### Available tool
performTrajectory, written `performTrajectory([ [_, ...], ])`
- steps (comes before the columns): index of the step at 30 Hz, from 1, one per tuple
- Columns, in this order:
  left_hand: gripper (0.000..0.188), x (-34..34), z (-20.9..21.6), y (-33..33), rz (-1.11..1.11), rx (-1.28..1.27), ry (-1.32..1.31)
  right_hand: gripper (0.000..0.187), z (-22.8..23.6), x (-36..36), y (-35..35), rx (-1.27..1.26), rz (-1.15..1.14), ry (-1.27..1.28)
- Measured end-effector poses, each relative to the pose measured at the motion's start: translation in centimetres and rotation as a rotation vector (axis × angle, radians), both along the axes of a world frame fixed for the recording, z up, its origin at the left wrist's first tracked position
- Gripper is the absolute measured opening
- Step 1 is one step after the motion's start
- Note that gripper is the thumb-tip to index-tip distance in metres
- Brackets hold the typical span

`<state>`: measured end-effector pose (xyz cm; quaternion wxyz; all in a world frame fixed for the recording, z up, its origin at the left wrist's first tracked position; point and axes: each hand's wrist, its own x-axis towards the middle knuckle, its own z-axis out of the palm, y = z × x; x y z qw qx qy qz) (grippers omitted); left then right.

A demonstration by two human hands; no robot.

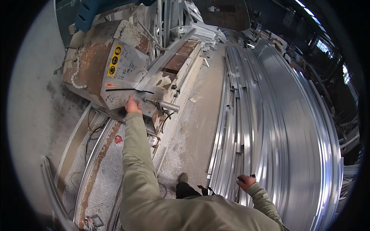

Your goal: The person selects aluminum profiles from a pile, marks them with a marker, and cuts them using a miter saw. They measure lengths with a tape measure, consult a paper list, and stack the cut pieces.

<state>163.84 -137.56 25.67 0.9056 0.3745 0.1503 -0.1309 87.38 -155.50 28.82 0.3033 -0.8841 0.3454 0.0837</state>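
My left hand (133, 104) reaches out to the front of a worn cutting machine with a sloped metal hood (125, 63). Its fingers are closed close to the near end of a long aluminium profile (165, 56) lying on the machine. What they grip, if anything, is hidden. Just right of that hand a silver cylinder (169, 106) sticks out from the machine. My right hand (245, 181) hangs low on the right, its fingers curled in with nothing showing in them. Below it and beside it lie stacked aluminium profiles (235, 134).
Wide aluminium lengths (293, 127) fill the right side. A strip of dusty floor (198, 115) runs between stack and machine. Metal shavings (102, 181) cover a bed at lower left, with a red tape measure (118, 139) on it. More offcuts (206, 34) are heaped behind.
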Motion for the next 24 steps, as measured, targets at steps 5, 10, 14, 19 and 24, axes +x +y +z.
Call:
performTrajectory([
  [5, 0.050, 7.0, 1.6, -6.6, -0.036, -0.180, 0.067, 0.044, -1.3, 1.9, -1.7, 0.046, -0.174, -0.011],
  [10, 0.034, 9.5, 0.5, -10.2, 0.049, -0.209, 0.222, 0.042, 1.5, 6.7, -3.7, 0.091, -0.107, -0.030],
  [14, 0.005, 2.8, 3.3, -15.3, -0.134, -0.135, 0.297, 0.040, 5.0, 14.7, -7.6, 0.118, -0.065, -0.171],
  [19, 0.016, -13.4, 7.8, -18.2, -0.326, -0.051, 0.226, 0.047, 5.8, 31.8, -12.8, 0.488, -0.049, -0.605],
  [24, 0.019, -31.8, 8.7, -11.3, -0.629, 0.013, 0.278, 0.086, 6.2, 42.8, -12.2, 0.848, -0.420, -0.574],
])
